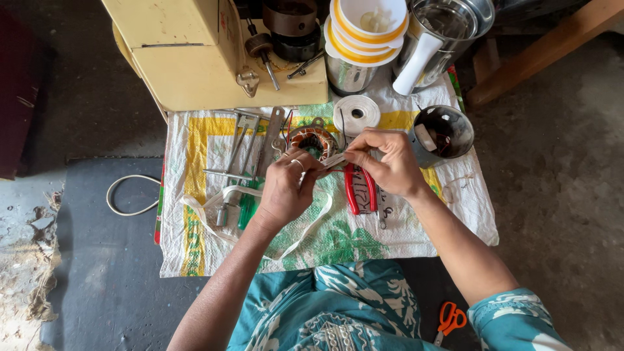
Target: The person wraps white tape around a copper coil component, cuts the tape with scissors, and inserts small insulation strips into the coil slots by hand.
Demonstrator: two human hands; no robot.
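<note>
Right now my left hand (286, 188) and my right hand (383, 162) are close together over the middle of the woven mat (403, 240), fingers of both pinched on a thin white strip (335, 159) stretched between them. My left hand sits lower, knuckles curled, a ring on one finger; my right comes in from the right with fingertips bent down onto the strip's end.

Just behind my hands lies the copper-wound motor coil (313, 140), and beside it, further back, a roll of white tape (356, 114). Under my right hand, red-handled pliers (361, 192) lie on the mat, handles pointing toward me. To the left, metal wrenches (250, 146) and a green-handled screwdriver (248, 208) crowd the mat, with a loose loop of white band (208, 208) trailing around them. A steel jar (442, 133) lies tipped at the mat's right edge.

Behind, a cream-coloured machine (201, 58) overhangs the mat's back edge, with steel jars and white lids (367, 29) packed next to it. The near strip of mat by my lap is freest. Orange scissors (450, 320) lie on the dark floor mat (104, 260) by my right elbow, and a white cord (130, 195) loops off the left edge.
</note>
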